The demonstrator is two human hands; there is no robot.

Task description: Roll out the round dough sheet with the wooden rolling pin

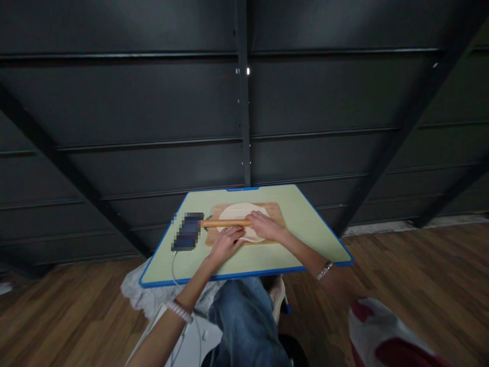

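Observation:
A round, flat, pale sheet of dough [239, 210] lies on a wooden board [275, 215], reaching close to the board's far edge. Across it rests a wooden rolling pin [223, 223], its left end sticking out past the board. My right hand [263, 225] has its fingers closed on the pin's right end. Below the pin, my left hand [228, 241] lies on the dough's near left part, fingers spread fairly flat, with the fingertips close beside the pin.
The board is on a light green table [305, 224] with a blue rim. At the table's left lies a dark, pixelated phone [188, 232] with a white cable. Beyond stands a dark panelled wall [171, 102]. My jeans-covered knee [244, 316] is below the near edge.

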